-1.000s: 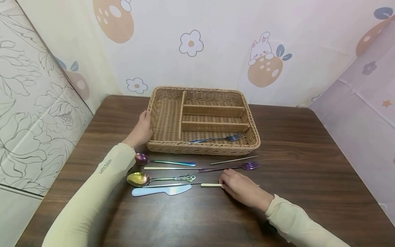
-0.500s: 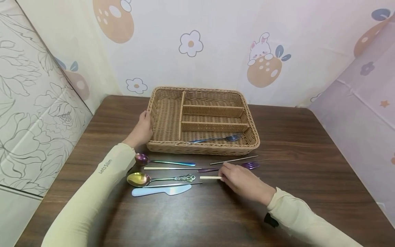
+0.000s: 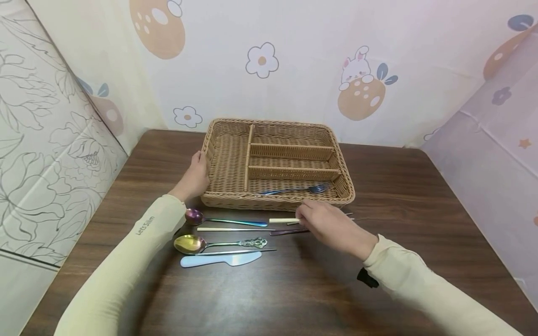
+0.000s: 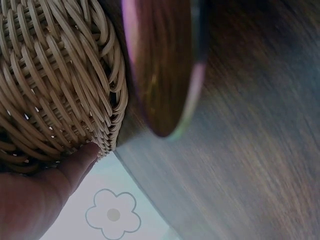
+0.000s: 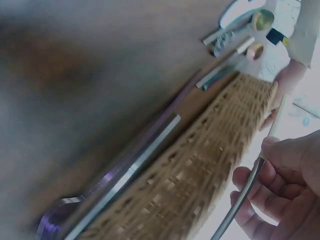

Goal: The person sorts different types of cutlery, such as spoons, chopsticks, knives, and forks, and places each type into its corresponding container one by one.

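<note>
My left hand [image 3: 194,177] grips the left wall of a divided wicker basket [image 3: 273,203]; in the left wrist view the thumb [image 4: 75,167] presses on the weave. My right hand [image 3: 334,228] pinches a chopstick [image 3: 281,220] with a cream handle and a metal end [image 5: 242,195], held level just before the basket's front wall. Beneath that hand lie a purple fork [image 3: 287,231], its head hidden in the head view, and a silver metal stick [image 5: 125,175]. A blue fork [image 3: 317,188] rests in the basket's front right compartment.
Left of centre on the brown table [image 3: 235,303] lie a purple-bowled spoon [image 3: 194,216], a second cream-handled chopstick [image 3: 229,229], a gold-bowled spoon [image 3: 190,244], a thin metal stick [image 3: 252,251] and a pale blue knife [image 3: 220,259]. A patterned wall covering [image 3: 294,84] stands behind.
My right hand has lifted the chopstick from the table and carried it away from me, over the purple fork, up to the basket's front. The left hand has stayed on the basket.
</note>
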A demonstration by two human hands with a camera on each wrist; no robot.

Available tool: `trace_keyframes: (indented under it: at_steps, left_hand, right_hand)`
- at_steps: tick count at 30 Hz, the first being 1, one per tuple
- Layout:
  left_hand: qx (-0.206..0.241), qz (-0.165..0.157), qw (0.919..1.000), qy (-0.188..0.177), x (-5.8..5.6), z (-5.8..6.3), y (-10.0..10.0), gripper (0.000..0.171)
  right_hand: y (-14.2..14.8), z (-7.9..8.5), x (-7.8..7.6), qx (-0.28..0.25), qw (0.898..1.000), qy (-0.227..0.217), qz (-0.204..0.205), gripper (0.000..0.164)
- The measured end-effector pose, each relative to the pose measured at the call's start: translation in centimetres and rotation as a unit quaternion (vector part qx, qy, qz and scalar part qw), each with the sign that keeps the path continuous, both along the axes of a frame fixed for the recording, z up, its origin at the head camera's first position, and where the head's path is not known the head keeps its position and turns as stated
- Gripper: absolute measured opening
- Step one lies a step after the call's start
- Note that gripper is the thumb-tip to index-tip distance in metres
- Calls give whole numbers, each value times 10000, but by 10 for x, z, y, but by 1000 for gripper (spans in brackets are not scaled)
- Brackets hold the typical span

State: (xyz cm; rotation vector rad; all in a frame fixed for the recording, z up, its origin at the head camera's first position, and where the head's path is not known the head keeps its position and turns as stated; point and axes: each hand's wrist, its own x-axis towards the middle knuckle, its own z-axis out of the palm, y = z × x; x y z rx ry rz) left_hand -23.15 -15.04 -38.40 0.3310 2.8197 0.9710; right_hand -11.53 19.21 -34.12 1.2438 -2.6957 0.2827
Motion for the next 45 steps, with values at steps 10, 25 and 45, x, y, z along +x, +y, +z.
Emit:
trace_keyframes:
  at_steps: [10, 25, 45]
  left_hand:
    - [-62, -81, 9999, -1, 1, 1, 0, 67]
    - [-201, -36, 9998, 51, 1, 2, 3, 64]
    - [-427, -3, 9990, 163, 0, 4, 1, 64]
  right_hand:
    - [2, 10, -16, 12, 10000, 63, -13, 13]
    - [4, 14, -31, 22, 9998, -7, -194, 5]
    - [2, 12, -35, 114, 9998, 0, -162, 5]
